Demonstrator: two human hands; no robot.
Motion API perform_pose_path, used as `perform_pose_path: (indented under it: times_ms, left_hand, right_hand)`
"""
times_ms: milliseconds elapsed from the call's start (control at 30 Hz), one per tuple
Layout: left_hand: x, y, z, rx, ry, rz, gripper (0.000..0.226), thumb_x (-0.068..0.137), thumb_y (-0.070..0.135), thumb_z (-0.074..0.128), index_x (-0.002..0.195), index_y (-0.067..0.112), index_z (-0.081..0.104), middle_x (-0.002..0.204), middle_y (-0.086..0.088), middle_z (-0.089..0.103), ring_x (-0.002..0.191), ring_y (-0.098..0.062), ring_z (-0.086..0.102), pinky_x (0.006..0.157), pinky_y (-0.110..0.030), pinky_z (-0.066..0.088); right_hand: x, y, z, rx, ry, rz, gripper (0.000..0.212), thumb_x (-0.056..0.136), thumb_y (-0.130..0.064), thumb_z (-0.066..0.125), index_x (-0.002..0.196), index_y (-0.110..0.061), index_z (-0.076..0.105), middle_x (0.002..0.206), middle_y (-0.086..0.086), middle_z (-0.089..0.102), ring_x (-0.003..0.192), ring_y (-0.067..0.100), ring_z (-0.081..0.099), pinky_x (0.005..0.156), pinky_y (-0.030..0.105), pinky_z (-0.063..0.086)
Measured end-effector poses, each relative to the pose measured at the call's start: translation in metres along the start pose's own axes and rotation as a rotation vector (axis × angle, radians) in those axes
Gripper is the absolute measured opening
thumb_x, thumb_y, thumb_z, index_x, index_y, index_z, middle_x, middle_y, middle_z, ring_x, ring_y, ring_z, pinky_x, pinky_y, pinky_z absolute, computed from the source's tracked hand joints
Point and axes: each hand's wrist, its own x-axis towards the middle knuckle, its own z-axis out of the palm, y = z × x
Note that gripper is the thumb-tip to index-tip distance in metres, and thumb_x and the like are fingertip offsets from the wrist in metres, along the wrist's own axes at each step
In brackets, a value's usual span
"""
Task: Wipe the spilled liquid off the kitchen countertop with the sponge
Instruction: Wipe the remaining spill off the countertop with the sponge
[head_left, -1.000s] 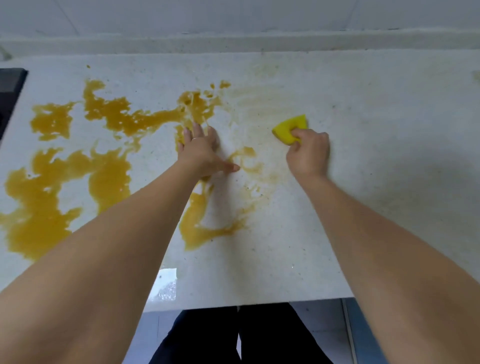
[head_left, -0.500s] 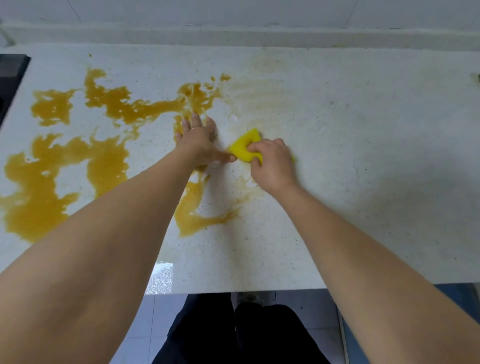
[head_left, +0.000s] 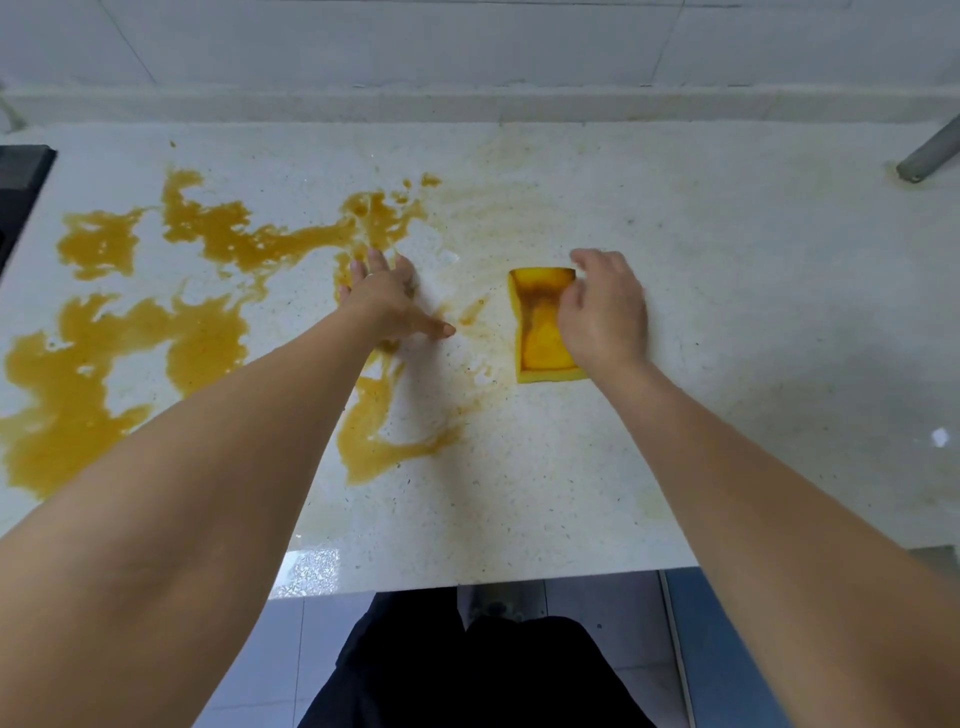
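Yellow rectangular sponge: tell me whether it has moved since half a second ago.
Yes. The yellow rectangular sponge has moved right, away from the flat left hand planted on the speckled white countertop.

Both forearms are bare right up to where they leave the shot, no sleeves, no watch or bracelets that I can see. Left hand (head_left: 382, 299) might have a thin ring, too blurry to say. Right hand (head_left: 602, 306) is bare. Dark, black-looking trousers (head_left: 467, 670) down below.

Yellow sponge (head_left: 540, 332) (brown-stained), amber spill (head_left: 208, 332).
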Motion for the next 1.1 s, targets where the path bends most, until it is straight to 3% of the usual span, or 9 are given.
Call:
perform_pose_path:
  times_ms: [100,233,333,467,533,667,800,933,1100]
  left_hand:
    - [0.005,0.002,-0.002,-0.007,0.005,-0.002,0.107,0.072,0.058,0.069,0.151,0.019,0.011,0.158,-0.011,-0.015,0.145,-0.033,-0.014,0.116,-0.049,0.003]
    - [0.017,0.006,-0.007,-0.014,0.072,0.004,0.104,0.074,0.06,0.066,0.152,0.017,0.011,0.158,-0.012,-0.011,0.145,-0.033,-0.012,0.116,-0.05,0.005]
    - [0.03,0.007,-0.014,-0.013,0.086,0.028,0.101,0.078,0.057,0.063,0.152,0.017,0.008,0.158,-0.012,-0.011,0.145,-0.034,-0.012,0.116,-0.049,0.005]
    - [0.047,0.007,-0.024,0.002,0.083,0.012,0.096,0.083,0.056,0.059,0.153,0.017,0.007,0.158,-0.011,-0.012,0.145,-0.033,-0.011,0.118,-0.047,0.005]
    - [0.051,0.005,-0.024,0.026,0.072,0.02,0.093,0.084,0.056,0.057,0.153,0.018,0.006,0.158,-0.011,-0.013,0.145,-0.033,-0.011,0.118,-0.046,0.004]
    - [0.051,0.001,-0.021,0.029,0.066,0.045,0.093,0.085,0.058,0.054,0.152,0.019,0.003,0.158,-0.01,-0.015,0.145,-0.032,-0.013,0.117,-0.046,0.0]
    - [0.054,0.0,-0.02,0.016,0.074,0.055,0.094,0.084,0.059,0.055,0.152,0.019,0.004,0.158,-0.01,-0.014,0.145,-0.033,-0.012,0.117,-0.047,0.001]
    - [0.056,0.0,-0.02,0.018,0.069,0.066,0.094,0.084,0.059,0.055,0.153,0.018,0.004,0.158,-0.011,-0.014,0.145,-0.033,-0.012,0.117,-0.047,0.001]
    - [0.065,0.007,-0.029,0.004,0.069,0.066,0.09,0.085,0.058,0.055,0.152,0.017,0.01,0.158,-0.012,-0.01,0.145,-0.033,-0.01,0.117,-0.047,0.004]
  right_hand:
    - [-0.01,-0.003,0.025,-0.166,-0.181,-0.129,0.04,0.094,-0.027,0.042,0.129,-0.008,0.048,0.14,0.01,0.042,0.123,0.028,0.042,0.103,0.037,0.034]
    - [-0.012,-0.001,0.045,-0.305,-0.24,-0.317,0.043,0.094,-0.015,0.041,0.137,-0.007,0.037,0.145,0.009,0.036,0.13,0.027,0.035,0.108,0.038,0.029]
    - [0.016,0.01,0.039,-0.337,-0.084,-0.062,0.042,0.09,-0.005,0.042,0.132,-0.002,0.04,0.137,0.015,0.044,0.124,0.029,0.041,0.103,0.038,0.033]
    - [0.007,-0.008,0.068,-0.347,-0.246,-0.318,0.055,0.096,-0.016,0.034,0.146,-0.004,0.013,0.156,0.01,0.007,0.145,0.022,0.004,0.119,0.035,0.01]
    - [0.023,0.002,0.06,-0.321,-0.268,-0.359,0.057,0.093,-0.006,0.035,0.146,-0.006,0.015,0.156,0.01,0.01,0.144,0.021,0.01,0.118,0.031,0.011]
    - [0.052,0.01,0.049,-0.243,-0.083,0.006,0.051,0.086,0.004,0.04,0.137,0.0,0.035,0.145,0.017,0.036,0.128,0.032,0.04,0.105,0.034,0.033]
    - [0.031,-0.018,0.072,-0.273,-0.143,-0.377,0.04,0.086,-0.001,0.048,0.125,-0.005,0.052,0.137,0.01,0.049,0.119,0.031,0.047,0.1,0.04,0.039]
    - [0.051,-0.002,0.052,-0.354,0.062,-0.027,0.033,0.09,-0.005,0.044,0.12,-0.011,0.057,0.131,0.004,0.051,0.108,0.028,0.044,0.092,0.034,0.033]
    - [0.043,-0.023,0.076,-0.237,-0.048,-0.323,0.029,0.088,-0.005,0.049,0.115,-0.006,0.059,0.12,0.012,0.054,0.103,0.03,0.047,0.091,0.036,0.036]
